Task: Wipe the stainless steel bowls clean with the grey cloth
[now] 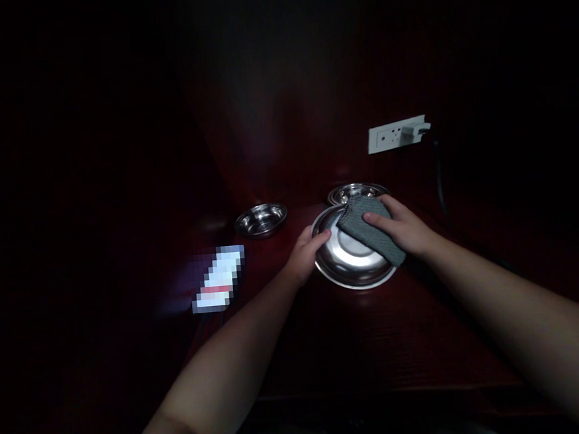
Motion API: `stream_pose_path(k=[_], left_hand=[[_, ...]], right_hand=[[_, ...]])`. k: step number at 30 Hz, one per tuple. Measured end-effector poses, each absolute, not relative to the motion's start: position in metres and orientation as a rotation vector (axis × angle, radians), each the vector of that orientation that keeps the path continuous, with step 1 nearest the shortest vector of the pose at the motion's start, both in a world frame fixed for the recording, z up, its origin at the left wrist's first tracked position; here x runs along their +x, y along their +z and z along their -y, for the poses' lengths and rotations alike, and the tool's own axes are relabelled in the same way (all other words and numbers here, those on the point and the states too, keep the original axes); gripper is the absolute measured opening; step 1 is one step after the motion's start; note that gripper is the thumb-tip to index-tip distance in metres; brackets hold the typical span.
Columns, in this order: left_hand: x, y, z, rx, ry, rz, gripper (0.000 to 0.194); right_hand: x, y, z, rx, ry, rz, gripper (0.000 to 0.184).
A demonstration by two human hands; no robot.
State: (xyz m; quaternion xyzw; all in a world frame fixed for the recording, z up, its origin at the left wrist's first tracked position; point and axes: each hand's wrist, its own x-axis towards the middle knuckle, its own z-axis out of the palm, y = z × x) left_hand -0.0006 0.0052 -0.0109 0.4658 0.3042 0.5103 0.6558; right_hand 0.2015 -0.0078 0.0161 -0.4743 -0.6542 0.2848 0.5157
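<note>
A shiny metal bowl (357, 272) is tilted toward me above the dark red table. My left hand (306, 254) is closed on its left rim, thumb over the edge and the other fingers hidden behind. In my right hand (403, 225) is a folded grey-green cloth (370, 222), pinched under the thumb and lying against the bowl's upper right inside and rim. Some of the right fingers are hidden by the cloth. Just behind the held bowl sit other metal bowls (355, 190), apparently stacked and partly covered from view.
Another metal bowl (261, 220) stands at the back left. A lit, blurred-out screen (219, 279) lies left of my left forearm. On the back wall is a white socket (396, 134) with a plug and a dark cable (439, 178) hanging down. The surroundings are very dark.
</note>
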Motion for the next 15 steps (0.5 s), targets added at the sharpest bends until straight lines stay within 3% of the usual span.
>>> stream_pose_path(k=[15], left_hand=[[-0.0006, -0.0163, -0.0080, 1.019, 1.166, -0.680, 0.037]], right_hand=[[0.2000, 0.0149, 0.0070, -1.180, 0.660, 1.560, 0.040]])
